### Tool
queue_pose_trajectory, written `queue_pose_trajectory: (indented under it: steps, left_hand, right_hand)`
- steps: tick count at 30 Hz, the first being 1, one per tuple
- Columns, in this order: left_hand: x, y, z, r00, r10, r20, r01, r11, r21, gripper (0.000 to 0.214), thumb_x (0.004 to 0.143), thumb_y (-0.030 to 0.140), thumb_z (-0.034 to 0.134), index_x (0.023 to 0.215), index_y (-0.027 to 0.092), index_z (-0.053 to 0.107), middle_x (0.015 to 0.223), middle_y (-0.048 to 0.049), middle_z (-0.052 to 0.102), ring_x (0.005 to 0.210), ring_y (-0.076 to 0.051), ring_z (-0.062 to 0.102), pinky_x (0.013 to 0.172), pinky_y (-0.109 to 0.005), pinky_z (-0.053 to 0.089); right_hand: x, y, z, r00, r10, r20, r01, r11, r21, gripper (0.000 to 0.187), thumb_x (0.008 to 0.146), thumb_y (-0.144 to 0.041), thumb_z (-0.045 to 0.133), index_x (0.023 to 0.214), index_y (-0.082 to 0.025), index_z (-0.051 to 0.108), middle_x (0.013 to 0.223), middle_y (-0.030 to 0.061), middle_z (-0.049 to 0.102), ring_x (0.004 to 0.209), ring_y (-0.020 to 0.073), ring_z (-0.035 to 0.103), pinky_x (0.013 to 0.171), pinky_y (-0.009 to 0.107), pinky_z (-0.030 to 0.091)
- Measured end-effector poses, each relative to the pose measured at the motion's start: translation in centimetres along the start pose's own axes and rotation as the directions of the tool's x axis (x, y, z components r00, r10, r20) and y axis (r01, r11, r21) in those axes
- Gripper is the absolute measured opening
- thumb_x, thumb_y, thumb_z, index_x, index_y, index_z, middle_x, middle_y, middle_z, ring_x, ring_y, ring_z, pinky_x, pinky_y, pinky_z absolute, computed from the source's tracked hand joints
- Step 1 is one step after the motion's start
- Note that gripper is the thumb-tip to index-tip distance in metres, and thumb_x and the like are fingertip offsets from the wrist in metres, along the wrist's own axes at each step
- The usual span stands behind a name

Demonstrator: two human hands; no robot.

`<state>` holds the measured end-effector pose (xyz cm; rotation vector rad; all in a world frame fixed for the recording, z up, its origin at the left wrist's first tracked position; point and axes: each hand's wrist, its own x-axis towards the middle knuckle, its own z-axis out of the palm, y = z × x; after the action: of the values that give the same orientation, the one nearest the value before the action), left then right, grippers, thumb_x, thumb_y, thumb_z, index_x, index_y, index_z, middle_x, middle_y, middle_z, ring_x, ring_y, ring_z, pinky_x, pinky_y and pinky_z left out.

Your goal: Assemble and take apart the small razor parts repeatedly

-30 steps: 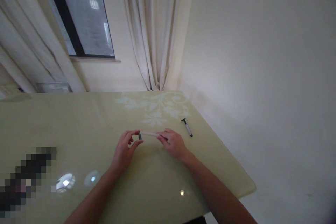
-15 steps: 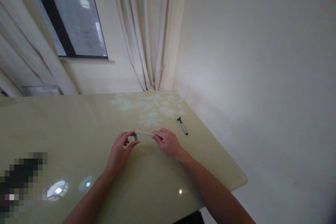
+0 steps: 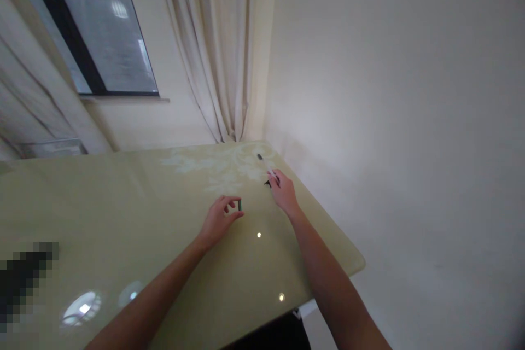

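Observation:
My left hand (image 3: 221, 217) is raised over the table, pinching a small dark-green upright piece (image 3: 240, 205) between thumb and forefinger; its exact kind is too small to tell. Farther off and to the right, my right hand (image 3: 283, 188) is closed round a slim white toothbrush (image 3: 268, 166). Its dark head points away, toward the table's far corner. Just beside the right fingers, the black head of a razor (image 3: 268, 184) shows; the rest of the razor is hidden behind the hand.
The glossy pale-green table (image 3: 176, 262) has white floral patterns near its far edge. A wall (image 3: 389, 120) stands along the right side, with a curtain (image 3: 221, 65) and a window (image 3: 102, 27) behind. A blurred-out dark object (image 3: 24, 279) lies at the left.
My right hand has moved away and to the right, over the razor, carrying the toothbrush away from the left hand. The left hand keeps the green piece and has shifted right in view.

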<state>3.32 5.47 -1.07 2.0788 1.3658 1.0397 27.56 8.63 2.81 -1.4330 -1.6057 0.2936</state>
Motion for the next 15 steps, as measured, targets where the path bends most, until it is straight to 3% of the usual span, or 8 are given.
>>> queue_pose_trajectory:
  steps: [2,7,10,15]
  left_hand:
    - [2.2,1.2,2.2,0.991,-0.110,0.079,0.101,0.988,0.114,0.037,0.080,0.030,0.076,0.117,0.026,0.073,0.100,-0.0022,0.069,0.084,-0.017,0.063,0.082,-0.030,0.051]
    - [5.5,3.2,6.5,0.975,-0.212,0.069,0.193,0.958,0.214,0.032,0.081,0.039,0.076,0.110,0.028,0.077,0.103,-0.0062,0.073,0.106,-0.028,0.064,0.093,-0.042,0.046]
    - [5.9,3.5,7.6,0.970,-0.237,0.053,0.216,0.940,0.265,0.034,0.082,0.043,0.074,0.112,0.029,0.077,0.106,-0.0077,0.074,0.113,-0.031,0.061,0.097,-0.047,0.042]
    - [6.2,3.1,7.6,0.963,-0.264,0.049,0.235,0.917,0.323,0.041,0.085,0.052,0.068,0.120,0.031,0.075,0.109,-0.0085,0.075,0.112,-0.032,0.062,0.100,-0.049,0.040]
  right_hand:
    - [0.2,1.3,-0.2,0.996,0.092,-0.019,-0.093,0.992,-0.085,0.029,0.102,-0.036,0.047,0.114,-0.022,0.069,0.086,0.0032,0.073,0.078,0.0192,0.064,0.071,0.025,0.042]
    - [0.1,3.0,-0.4,0.958,0.288,0.015,-0.274,0.926,-0.259,0.026,0.103,-0.033,0.049,0.122,-0.023,0.064,0.096,0.0060,0.075,0.087,0.0211,0.067,0.075,0.027,0.042]
    - [-0.1,3.6,-0.6,0.936,0.351,0.035,-0.321,0.887,-0.332,0.025,0.103,-0.031,0.049,0.120,-0.022,0.065,0.097,0.0074,0.075,0.090,0.0217,0.068,0.076,0.028,0.043]
    - [-0.4,4.7,-0.7,0.910,0.412,-0.041,-0.387,0.813,-0.435,0.023,0.099,-0.024,0.052,0.112,-0.018,0.070,0.107,0.0144,0.074,0.095,0.0250,0.069,0.076,0.030,0.044]
